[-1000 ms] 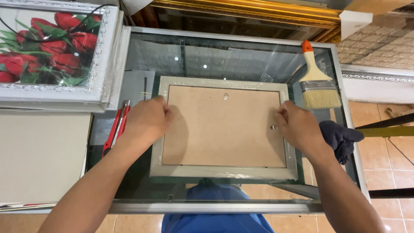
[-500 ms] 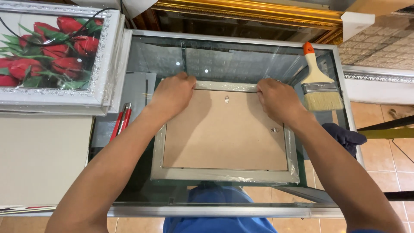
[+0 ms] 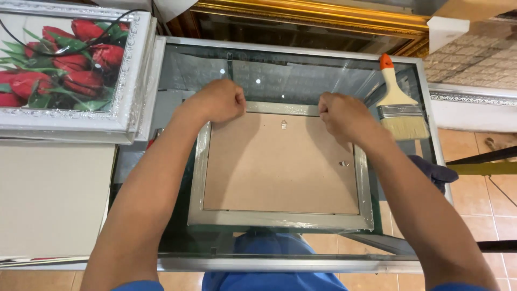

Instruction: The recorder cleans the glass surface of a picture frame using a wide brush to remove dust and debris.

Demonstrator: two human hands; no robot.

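Note:
A silver picture frame (image 3: pixel 280 218) lies face down on a glass table (image 3: pixel 301 70), its brown backing board (image 3: pixel 280 164) up and clear plastic wrap around its edges. My left hand (image 3: pixel 215 101) is closed on the frame's far edge near the left corner. My right hand (image 3: pixel 342 114) is closed on the same far edge, right of a small metal hanger (image 3: pixel 284 125). A second small clip (image 3: pixel 341 163) sits on the board near the right side.
A paintbrush (image 3: pixel 399 102) with an orange-tipped handle lies at the table's right. A white-framed picture of red roses (image 3: pixel 64 70) rests at the left on a stack, above a beige board (image 3: pixel 51 199). A gilt frame (image 3: pixel 312 13) stands behind. A dark cloth (image 3: pixel 436 172) hangs at the right.
Both hands moved from the frame's left and right sides up to its far edge, then drew closer together and closed into fists on it.

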